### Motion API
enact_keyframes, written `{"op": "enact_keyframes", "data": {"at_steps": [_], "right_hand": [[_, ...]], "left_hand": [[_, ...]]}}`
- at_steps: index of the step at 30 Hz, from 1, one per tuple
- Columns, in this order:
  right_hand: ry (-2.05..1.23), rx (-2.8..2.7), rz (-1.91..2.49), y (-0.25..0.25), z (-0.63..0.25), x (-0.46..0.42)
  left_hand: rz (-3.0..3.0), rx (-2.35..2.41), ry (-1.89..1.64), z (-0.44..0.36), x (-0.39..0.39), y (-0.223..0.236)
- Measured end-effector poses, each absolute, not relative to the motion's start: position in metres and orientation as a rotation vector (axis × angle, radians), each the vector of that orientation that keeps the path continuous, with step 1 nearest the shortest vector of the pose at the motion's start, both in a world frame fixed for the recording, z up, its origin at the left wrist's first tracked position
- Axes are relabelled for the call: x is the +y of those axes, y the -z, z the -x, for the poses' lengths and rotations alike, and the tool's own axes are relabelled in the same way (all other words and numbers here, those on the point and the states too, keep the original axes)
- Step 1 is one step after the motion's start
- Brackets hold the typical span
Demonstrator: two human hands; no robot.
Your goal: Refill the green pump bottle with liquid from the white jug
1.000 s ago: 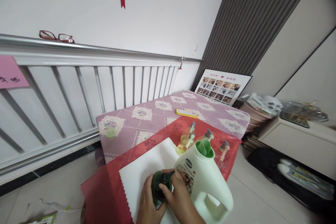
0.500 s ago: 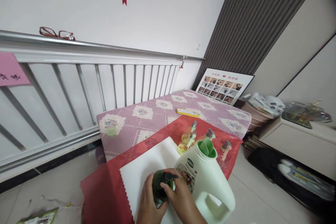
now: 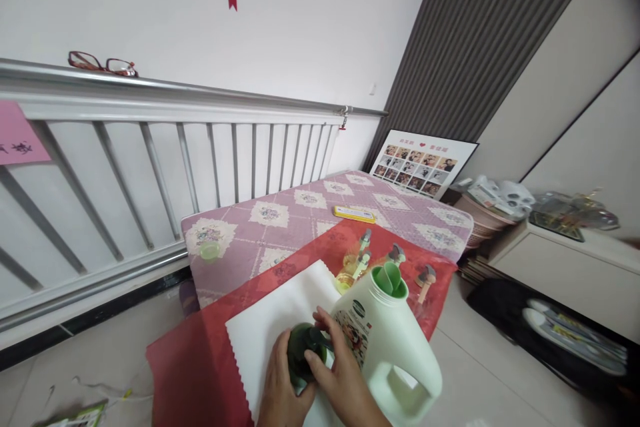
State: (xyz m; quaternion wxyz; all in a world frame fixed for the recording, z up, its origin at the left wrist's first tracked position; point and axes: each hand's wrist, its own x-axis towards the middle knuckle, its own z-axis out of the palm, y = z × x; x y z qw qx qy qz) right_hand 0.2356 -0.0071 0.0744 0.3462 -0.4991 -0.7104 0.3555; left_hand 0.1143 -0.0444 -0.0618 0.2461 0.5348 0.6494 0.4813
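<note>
My left hand [image 3: 280, 383] is wrapped round the body of a small dark green bottle [image 3: 301, 355] that stands on a white pad [image 3: 270, 320]. My right hand [image 3: 336, 373] is closed on the pump head at the bottle's top. A big pale green detergent jug [image 3: 395, 353] with an open green spout stands right beside the hands, its handle toward me. Several small amber bottles [image 3: 356, 263] with pump tops stand behind it on a red cloth [image 3: 200, 360].
The low table wears a purple patterned cloth [image 3: 310, 210] with a yellow flat box [image 3: 354, 214] and a small green cap [image 3: 210, 251]. A white radiator with glasses [image 3: 97, 64] on top lies behind. A photo board [image 3: 423, 163], baskets and a white cabinet [image 3: 565, 260] stand to the right.
My right hand's fingers have shifted round the pump head of the dark green bottle; the left hand keeps its hold. The view drifted slightly.
</note>
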Motion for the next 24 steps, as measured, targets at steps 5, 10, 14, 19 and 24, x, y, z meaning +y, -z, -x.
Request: {"op": "enact_keyframes", "data": {"at_steps": [5, 10, 14, 19, 24], "right_hand": [[-0.873, -1.927, 1.259, -0.077, -0.238, -0.005], [-0.825, -1.783, 1.422, -0.075, -0.226, -0.006], [-0.876, -1.821, 1.337, -0.073, -0.23, -0.009], [-0.87, -1.969, 1.315, -0.075, -0.234, -0.005], [-0.866, -1.841, 1.519, -0.077, -0.226, -0.004]], "left_hand": [[-1.45, 1.747, -1.303, -0.114, -0.044, 0.061], [-1.432, 1.742, -1.326, -0.113, -0.042, 0.061], [-1.457, 1.764, -1.347, -0.114, -0.043, 0.06], [-1.482, 1.779, -1.335, -0.115, -0.043, 0.059], [-1.465, 1.774, -1.315, -0.116, -0.043, 0.056]]}}
